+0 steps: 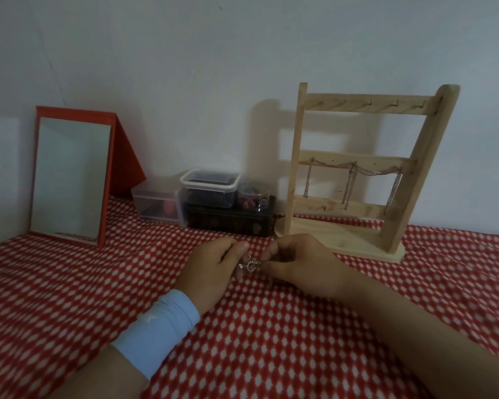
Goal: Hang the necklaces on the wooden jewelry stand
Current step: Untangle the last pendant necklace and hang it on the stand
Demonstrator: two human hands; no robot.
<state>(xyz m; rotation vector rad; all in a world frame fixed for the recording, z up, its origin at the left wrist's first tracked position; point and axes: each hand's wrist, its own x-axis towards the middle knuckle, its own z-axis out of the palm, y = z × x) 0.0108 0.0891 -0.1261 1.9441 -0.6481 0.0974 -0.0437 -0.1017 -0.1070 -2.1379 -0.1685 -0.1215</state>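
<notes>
A small, bunched silver chain necklace [249, 264] is pinched between the curled fingertips of the left hand [213, 269] and the right hand [300, 263]. It is held low over the red cloth with white dots [271, 341], near the base of the pale wooden ladder-shaped jewelry stand [425, 156] and not yet on it. Other silver chains [355, 175] are already draped along the middle rail, while the small hooks [370, 102] of the top rail appear bare. Since the necklace is gathered in a tight clump, a knot or snag is likely if it is pulled apart hastily; whether its clasp is fastened cannot be told. If it is lifted carelessly, the hanging chains could be caught and dragged off, or the light stand tipped by a bump.
</notes>
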